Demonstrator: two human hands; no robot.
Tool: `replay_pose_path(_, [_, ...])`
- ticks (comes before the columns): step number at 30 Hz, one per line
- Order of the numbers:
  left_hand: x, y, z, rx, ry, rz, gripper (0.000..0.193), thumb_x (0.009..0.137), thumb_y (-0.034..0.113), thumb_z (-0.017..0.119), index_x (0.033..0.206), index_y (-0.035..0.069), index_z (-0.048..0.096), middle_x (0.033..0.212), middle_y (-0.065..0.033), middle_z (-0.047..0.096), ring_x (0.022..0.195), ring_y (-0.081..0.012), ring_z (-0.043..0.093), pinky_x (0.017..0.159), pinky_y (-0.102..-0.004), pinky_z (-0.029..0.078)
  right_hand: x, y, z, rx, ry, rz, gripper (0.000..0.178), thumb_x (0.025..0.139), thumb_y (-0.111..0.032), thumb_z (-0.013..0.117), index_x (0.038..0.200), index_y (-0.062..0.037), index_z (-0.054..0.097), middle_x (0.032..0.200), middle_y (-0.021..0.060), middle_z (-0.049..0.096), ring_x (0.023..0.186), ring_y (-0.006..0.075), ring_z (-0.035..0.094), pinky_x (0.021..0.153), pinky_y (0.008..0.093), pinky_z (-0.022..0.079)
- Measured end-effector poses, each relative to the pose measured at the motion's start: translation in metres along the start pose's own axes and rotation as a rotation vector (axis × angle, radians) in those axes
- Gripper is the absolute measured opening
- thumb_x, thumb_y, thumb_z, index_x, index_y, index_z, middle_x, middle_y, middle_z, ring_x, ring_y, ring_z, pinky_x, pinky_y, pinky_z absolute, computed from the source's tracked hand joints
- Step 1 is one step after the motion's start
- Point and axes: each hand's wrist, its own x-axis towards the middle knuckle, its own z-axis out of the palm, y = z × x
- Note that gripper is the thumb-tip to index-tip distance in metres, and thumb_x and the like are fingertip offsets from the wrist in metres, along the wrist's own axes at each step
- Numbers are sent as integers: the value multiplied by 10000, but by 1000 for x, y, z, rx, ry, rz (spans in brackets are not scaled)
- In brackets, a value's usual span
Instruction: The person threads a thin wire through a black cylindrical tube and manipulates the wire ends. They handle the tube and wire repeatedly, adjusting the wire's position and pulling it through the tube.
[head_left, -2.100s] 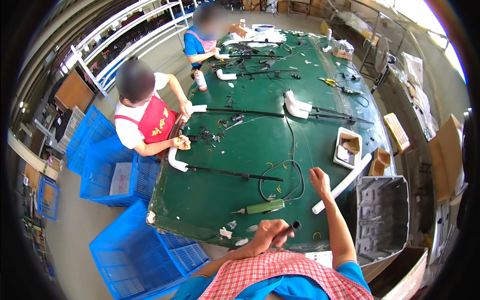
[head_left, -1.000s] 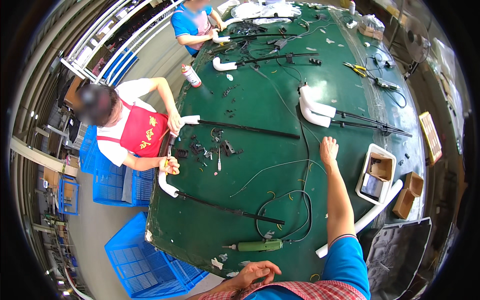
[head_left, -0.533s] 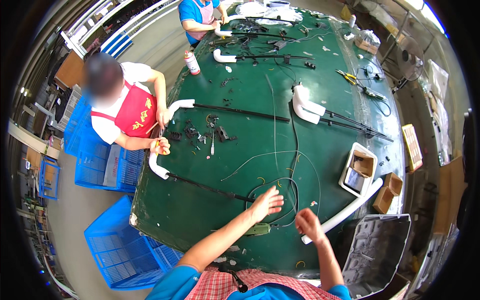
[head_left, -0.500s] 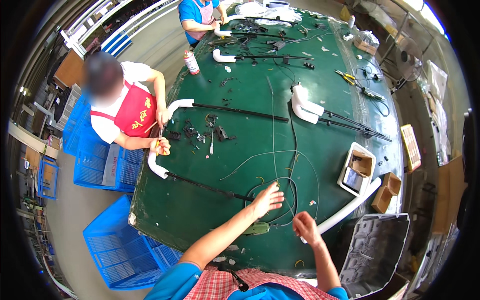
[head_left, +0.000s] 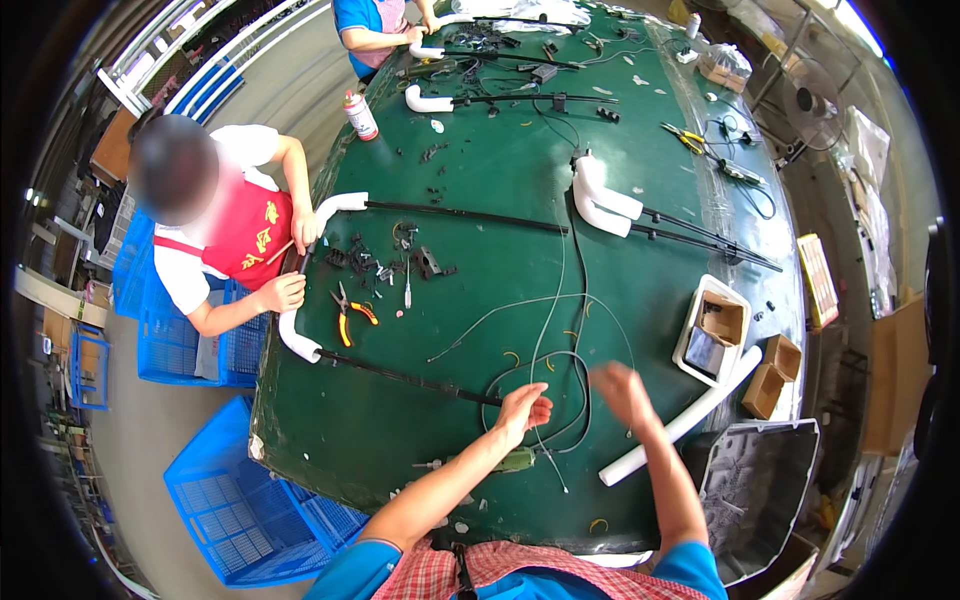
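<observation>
Head view: both hands hover over the looped black cable (head_left: pixel 545 395) on the green table (head_left: pixel 480 190).
Left hand (head_left: pixel 523 410): open, empty, fingers spread.
Right hand (head_left: pixel 620 385): blurred (grip unclear).
Advice: pinch one strand only.

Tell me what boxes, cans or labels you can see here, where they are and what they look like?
Spray can: far left table edge, upright, white with red cap.
White tray: right side of the green table, holding a small brown box.
Two open brown boxes: right edge, beside the tray.
Yellow flat pack: just off the table's right edge.
Blue crates: on the floor, left.
</observation>
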Motion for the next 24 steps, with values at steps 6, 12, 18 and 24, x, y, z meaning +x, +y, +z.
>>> replay_pose_path(6, [3, -2, 2, -17, 19, -25, 287, 939, 258, 599, 1133, 47, 607, 789, -85, 672, 595, -121, 628, 543, -255, 541, 277, 27, 10, -53, 447, -203, 259, 911, -172, 570, 1156, -91, 597, 1010, 156, 616, 895, 350, 615, 778, 406, 495])
replay_pose_path(12, [-13, -11, 9, -2, 28, -60, 373, 975, 258, 541, 1292, 64, 508, 828, -99, 656, 620, -122, 622, 581, -257, 539, 398, 41, 52, -560, 665, -83, 402, 870, -204, 630, 1227, -88, 488, 1063, 144, 536, 949, 332, 582, 728, 426, 533])
replay_pose_path(18, [-33, -26, 26, 50, 30, 58, 538, 1003, 200, 482, 1461, 62, 235, 851, -113, 605, 529, -101, 477, 461, -241, 374, 412, 67, 58, -916, 440, -257, 69, 812, -73, 579, 862, -80, 626, 977, 78, 558, 952, 253, 578, 798, 366, 510])
replay_pose_path(24, [-37, 5, 47, 15, 115, 247, 572, 1005, 209, 440, 1486, 112, 145, 947, -152, 622, 514, -103, 480, 418, -215, 349, 317, 23, 15, -325, 496, -665, 178, 750, 29, 556, 917, -32, 558, 921, 123, 546, 813, 312, 528, 717, 393, 467])
